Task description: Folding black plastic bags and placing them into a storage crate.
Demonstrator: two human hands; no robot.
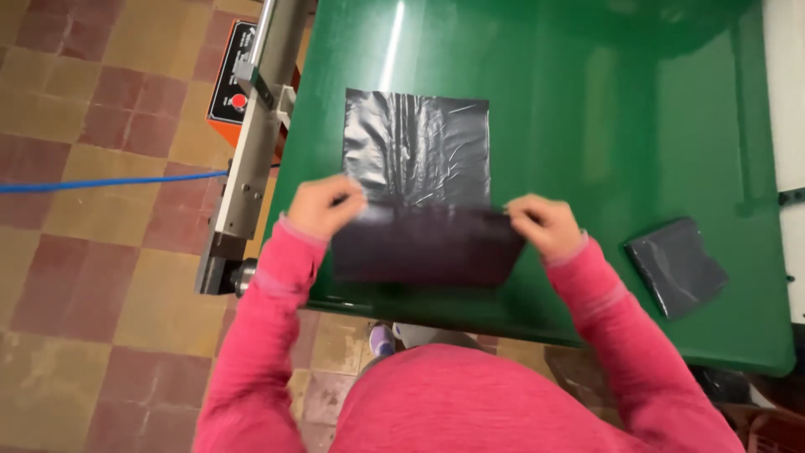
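Green and glossy, the surface (pixel 637 126) carries a dark plastic bag (pixel 417 147) lying flat near its front edge. Left hand (pixel 323 205) and right hand (pixel 543 222) each pinch a near corner, folding the bag's front part up. A folded bag (pixel 675 266) lies toward the right front corner.
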